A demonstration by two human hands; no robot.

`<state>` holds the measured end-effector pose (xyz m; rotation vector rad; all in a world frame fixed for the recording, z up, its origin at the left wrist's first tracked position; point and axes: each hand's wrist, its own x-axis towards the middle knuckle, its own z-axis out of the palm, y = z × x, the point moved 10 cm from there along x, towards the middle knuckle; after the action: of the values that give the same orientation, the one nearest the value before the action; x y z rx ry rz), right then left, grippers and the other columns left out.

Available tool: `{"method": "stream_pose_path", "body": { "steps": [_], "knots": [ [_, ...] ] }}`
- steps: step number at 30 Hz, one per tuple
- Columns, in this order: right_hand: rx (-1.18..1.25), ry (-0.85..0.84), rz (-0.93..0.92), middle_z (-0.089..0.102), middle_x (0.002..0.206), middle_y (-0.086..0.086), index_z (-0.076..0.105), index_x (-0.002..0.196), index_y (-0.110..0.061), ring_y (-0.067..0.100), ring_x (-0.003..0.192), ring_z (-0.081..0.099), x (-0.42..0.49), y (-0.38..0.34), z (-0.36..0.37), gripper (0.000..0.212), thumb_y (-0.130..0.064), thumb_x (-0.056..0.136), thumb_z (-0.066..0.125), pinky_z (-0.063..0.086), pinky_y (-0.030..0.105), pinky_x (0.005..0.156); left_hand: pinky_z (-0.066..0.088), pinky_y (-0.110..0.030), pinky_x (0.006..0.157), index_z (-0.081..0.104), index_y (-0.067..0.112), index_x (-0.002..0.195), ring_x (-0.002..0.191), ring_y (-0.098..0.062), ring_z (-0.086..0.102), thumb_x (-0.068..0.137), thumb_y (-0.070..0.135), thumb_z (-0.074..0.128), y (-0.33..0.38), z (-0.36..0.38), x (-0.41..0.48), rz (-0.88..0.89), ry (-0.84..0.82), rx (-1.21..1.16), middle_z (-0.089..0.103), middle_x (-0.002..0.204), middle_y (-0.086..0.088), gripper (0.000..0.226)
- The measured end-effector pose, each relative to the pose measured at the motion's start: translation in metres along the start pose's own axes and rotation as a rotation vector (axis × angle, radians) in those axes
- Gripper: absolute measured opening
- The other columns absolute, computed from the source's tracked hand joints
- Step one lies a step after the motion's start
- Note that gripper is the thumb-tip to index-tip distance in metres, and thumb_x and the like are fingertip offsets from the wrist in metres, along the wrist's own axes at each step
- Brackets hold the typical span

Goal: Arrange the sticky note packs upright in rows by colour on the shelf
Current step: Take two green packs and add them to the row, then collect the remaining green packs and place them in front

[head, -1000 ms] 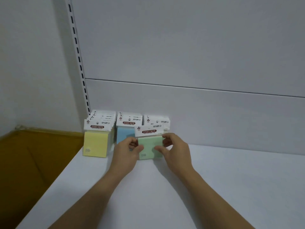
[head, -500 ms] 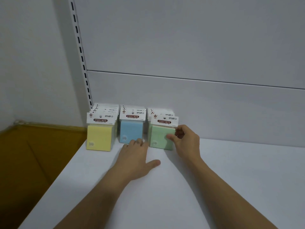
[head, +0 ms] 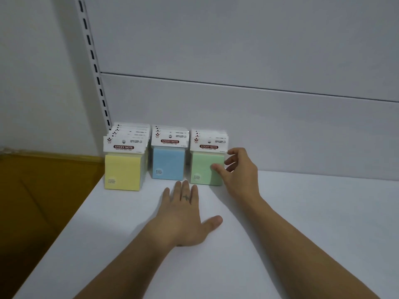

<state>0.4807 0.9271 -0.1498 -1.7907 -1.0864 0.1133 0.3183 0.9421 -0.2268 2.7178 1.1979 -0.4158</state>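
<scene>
- standing upright now at the front of the green row is the green sticky note pack [head: 206, 168], which a second ago was being carried between both hands, out in front of the blue row.
- the right hand [head: 240, 175] is loosening off it: the thumb is touching the pack's front face near the right edge, the fingers are curling open beside the header card, nothing is being gripped.
- the left hand [head: 184, 214] is lying flat and open on the white shelf [head: 302, 223], palm down, its fingertips just short of the gap between the blue and green rows; it is holding nothing.
- three rows are now lining up against the back panel [head: 259, 117]: the yellow sticky note packs [head: 123, 171] on the left, the blue sticky note packs [head: 168, 164] in the middle, green on the right, all upright with header cards facing forward.
- judging from this, the placing of this pack is looking finished, and the hands are free for a next one.
- no loose packs are showing on the shelf; whether more are waiting in the brown cardboard box [head: 43, 201] at the left, i cannot tell.
- nothing is standing in the way on the shelf, and the slotted upright [head: 95, 67] is sitting behind the yellow row.
</scene>
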Motion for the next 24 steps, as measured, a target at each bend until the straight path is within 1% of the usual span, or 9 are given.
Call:
{"method": "stream_pose_path", "body": {
  "steps": [3,6,8,10,11,14,16,20,24],
  "knots": [
    [-0.024,-0.003,-0.015,0.058,0.089,-0.008,0.048,0.111,-0.024,0.003,0.070,0.057,-0.002,-0.001,-0.001,0.046,-0.034,0.076,0.076,0.046,0.025,0.067,-0.005,-0.050,0.118,-0.016,0.013,0.149,0.144,-0.027,-0.021,0.082,0.078,0.014,-0.001,-0.006,0.000,0.007,0.017,-0.012,-0.020,0.157,-0.011,0.098],
    [-0.031,0.004,-0.027,0.058,0.100,-0.008,0.046,0.121,-0.023,0.007,0.081,0.059,-0.004,-0.005,-0.011,0.058,-0.041,0.074,0.075,0.046,0.025,0.071,0.000,-0.049,0.118,-0.004,0.014,0.152,0.147,-0.025,-0.008,0.084,0.077,0.017,-0.001,-0.015,-0.004,-0.004,0.060,0.018,-0.007,0.160,-0.010,0.095],
    [-0.043,0.023,-0.034,0.057,0.111,-0.007,0.045,0.126,-0.022,0.009,0.092,0.058,-0.002,-0.008,-0.024,0.063,-0.044,0.075,0.074,0.049,0.029,0.079,0.009,-0.048,0.116,0.016,0.016,0.150,0.145,-0.027,0.014,0.083,0.077,0.019,0.001,-0.030,-0.009,-0.004,0.146,0.088,0.018,0.158,-0.011,0.090],
    [-0.107,-0.003,-0.041,0.052,0.124,-0.005,0.042,0.133,-0.022,0.010,0.104,0.055,0.002,-0.010,-0.035,0.070,-0.048,0.075,0.073,0.048,0.031,0.087,0.023,-0.044,0.108,0.038,0.017,0.140,0.130,-0.026,0.037,0.082,0.078,0.021,0.006,-0.054,-0.018,0.002,0.303,0.161,0.046,0.141,-0.007,0.086],
    [-0.164,-0.033,-0.054,0.048,0.131,-0.004,0.039,0.136,-0.023,0.012,0.112,0.052,0.003,-0.010,-0.041,0.075,-0.050,0.075,0.072,0.046,0.031,0.091,0.026,-0.041,0.103,0.043,0.018,0.136,0.123,-0.024,0.043,0.081,0.078,0.023,0.010,-0.067,-0.022,0.003,0.384,0.175,0.052,0.134,-0.004,0.084],
    [-0.359,-0.087,-0.117,0.036,0.145,-0.002,0.031,0.144,-0.025,0.017,0.131,0.038,0.003,-0.007,-0.072,0.085,-0.057,0.075,0.068,0.035,0.036,0.106,0.031,-0.037,0.096,0.050,0.021,0.130,0.117,-0.021,0.047,0.077,0.081,0.017,0.023,-0.097,-0.032,0.012,0.587,0.138,0.055,0.129,0.001,0.086],
    [-0.471,-0.097,-0.137,0.031,0.150,0.000,0.028,0.146,-0.027,0.020,0.135,0.032,-0.001,0.001,-0.101,0.086,-0.062,0.076,0.064,0.028,0.039,0.111,0.031,-0.036,0.098,0.047,0.023,0.134,0.123,-0.020,0.045,0.071,0.080,0.009,0.040,-0.109,-0.034,0.049,0.656,0.085,0.052,0.135,0.002,0.093],
    [-0.594,-0.112,-0.102,0.025,0.155,0.001,0.024,0.148,-0.032,0.023,0.141,0.023,-0.007,0.028,-0.158,0.084,-0.067,0.079,0.056,0.020,0.043,0.115,0.022,-0.034,0.109,0.036,0.025,0.142,0.137,-0.017,0.032,0.081,0.076,0.025,0.093,-0.120,-0.023,0.138,0.644,-0.007,0.039,0.148,0.003,0.080],
    [-0.623,-0.063,-0.042,0.024,0.156,0.001,0.024,0.148,-0.034,0.023,0.142,0.022,-0.013,0.057,-0.216,0.081,-0.067,0.080,0.054,0.019,0.043,0.115,0.023,-0.034,0.107,0.042,0.025,0.138,0.134,-0.015,0.035,0.087,0.066,0.039,0.165,-0.132,-0.007,0.244,0.631,-0.045,0.045,0.144,0.005,0.066]
  ]
}}
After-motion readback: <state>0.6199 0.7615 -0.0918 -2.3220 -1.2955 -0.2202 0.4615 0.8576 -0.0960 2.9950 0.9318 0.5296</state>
